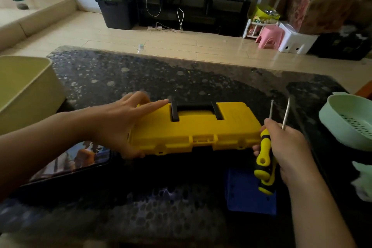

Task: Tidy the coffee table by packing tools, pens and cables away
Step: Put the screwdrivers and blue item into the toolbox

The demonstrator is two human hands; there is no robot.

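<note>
Blue plastic piece (pixel 249 195), dotted with small holes, lies closest to me on the dark speckled coffee table (pixel 181 74), just below my right hand (pixel 287 147). That hand grips two screwdrivers (pixel 263 163) by their yellow-and-black handles, fingers wrapped round both, the bare metal shafts pointing up and away from me and slightly apart. The handles hang over the blue piece; I cannot tell whether they touch it.

Between my hands sits the yellow toolbox (pixel 193 129), its long side toward me and its black carry handle (pixel 194 105) folded flat in the lid's recess. The lid looks down, though I cannot tell whether it is latched. My left hand (pixel 120 125) rests on the box's left end, fingers straight across the lid and thumb down at the front corner, clasping nothing. The right hand is just beside the box's right end.

Left of my left forearm, a tablet (pixel 70 161) lies flat with a picture lit on its screen. Beyond it, outside the left hand, stands a pale green bin (pixel 24 90). Outside the right hand sits a mint-green colander (pixel 348 121), its perforated bowl facing up.
</note>
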